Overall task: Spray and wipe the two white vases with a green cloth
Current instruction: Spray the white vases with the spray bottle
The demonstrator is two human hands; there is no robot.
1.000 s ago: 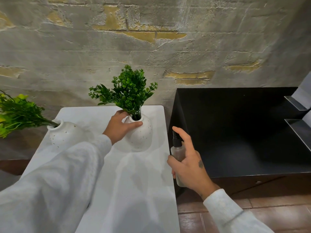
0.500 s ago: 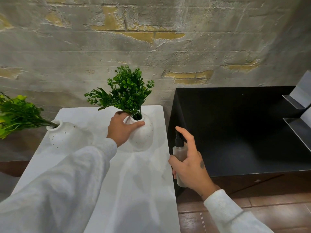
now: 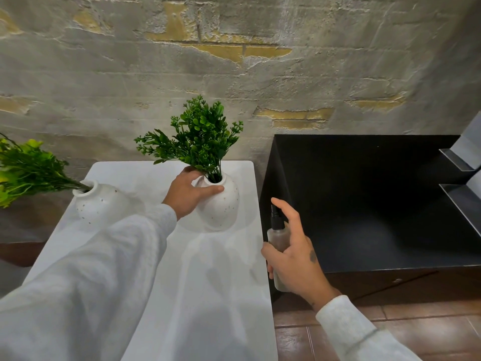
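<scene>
Right hand [image 3: 296,259] grips the spray bottle [image 3: 279,238] just off the bench [image 3: 208,295] right edge, nozzle facing left toward the nearer vase [image 3: 221,204]. Left hand [image 3: 188,192] clasps that vase's shoulder near the right edge. Second vase [image 3: 96,201] stands at the left edge. Green cloth not visible.

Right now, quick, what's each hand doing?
Left hand: closed around the right-hand white vase, at its neck.
Right hand: holding the spray bottle, forefinger raised over its nozzle.
</scene>
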